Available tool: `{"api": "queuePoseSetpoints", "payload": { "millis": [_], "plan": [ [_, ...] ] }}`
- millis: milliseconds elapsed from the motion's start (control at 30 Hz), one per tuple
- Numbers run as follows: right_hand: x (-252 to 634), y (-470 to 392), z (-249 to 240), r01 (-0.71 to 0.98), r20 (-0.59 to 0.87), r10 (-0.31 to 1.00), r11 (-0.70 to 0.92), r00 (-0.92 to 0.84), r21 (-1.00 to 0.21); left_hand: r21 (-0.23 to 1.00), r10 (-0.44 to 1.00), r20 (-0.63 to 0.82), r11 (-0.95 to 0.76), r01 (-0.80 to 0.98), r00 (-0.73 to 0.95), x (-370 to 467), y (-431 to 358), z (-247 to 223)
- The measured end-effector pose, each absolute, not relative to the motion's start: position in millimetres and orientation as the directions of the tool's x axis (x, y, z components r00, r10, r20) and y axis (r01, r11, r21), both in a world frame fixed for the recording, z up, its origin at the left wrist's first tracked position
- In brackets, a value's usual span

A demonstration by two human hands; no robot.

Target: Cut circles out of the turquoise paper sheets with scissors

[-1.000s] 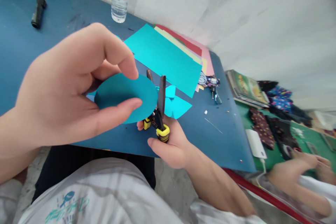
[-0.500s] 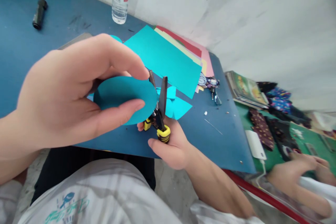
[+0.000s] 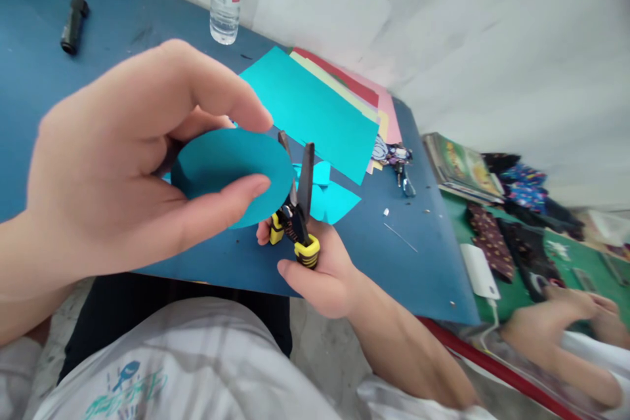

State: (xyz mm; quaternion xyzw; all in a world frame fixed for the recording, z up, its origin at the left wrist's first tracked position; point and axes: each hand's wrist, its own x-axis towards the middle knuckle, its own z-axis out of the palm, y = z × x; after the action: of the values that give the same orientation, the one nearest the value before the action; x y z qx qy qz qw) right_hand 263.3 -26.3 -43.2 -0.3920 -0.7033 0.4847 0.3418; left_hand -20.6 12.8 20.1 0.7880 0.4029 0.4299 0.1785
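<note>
Between the thumb and fingers of my left hand [image 3: 113, 157] is a rounded turquoise paper piece [image 3: 221, 164], tilted and slightly curved. My right hand [image 3: 327, 275] is closed round the black and yellow handles of a pair of scissors [image 3: 298, 210]. Their dark blades point away from me and stand apart, close to the paper's right edge. Whether the paper lies between the blades I cannot tell. Turquoise paper scraps [image 3: 332, 200] lie on the table just beyond the scissors.
A stack of coloured sheets with a turquoise sheet [image 3: 315, 111] on top lies on the blue table [image 3: 394, 275] by the wall. A water bottle [image 3: 226, 0] and a black cylinder [image 3: 75, 25] stand further left. Another person's hands [image 3: 556, 321] are at the green table on the right.
My left hand has risen slightly with the paper piece, and its index finger has moved up and away from the blade tips. My right hand and the scissors have hardly moved.
</note>
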Motion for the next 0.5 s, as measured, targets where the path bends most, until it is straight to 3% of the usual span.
{"api": "queuePoseSetpoints", "payload": {
  "millis": [100,367,500],
  "plan": [
    [261.8,-26.4,-41.6,0.221,0.097,0.883,0.22,-0.46,-0.95,0.591,0.804,0.502,-0.589,0.552,0.319,-20.0,14.8,20.6],
    [258.9,-24.8,-39.2,0.227,0.098,0.879,0.226,-0.466,-0.947,0.559,0.703,0.615,-0.709,0.43,0.358,-18.2,19.7,12.6],
    [258.7,-24.3,-39.0,0.232,0.1,0.879,0.231,-0.467,-0.945,0.535,0.701,0.585,-0.712,0.455,0.408,-21.2,20.1,12.9]
  ]
}}
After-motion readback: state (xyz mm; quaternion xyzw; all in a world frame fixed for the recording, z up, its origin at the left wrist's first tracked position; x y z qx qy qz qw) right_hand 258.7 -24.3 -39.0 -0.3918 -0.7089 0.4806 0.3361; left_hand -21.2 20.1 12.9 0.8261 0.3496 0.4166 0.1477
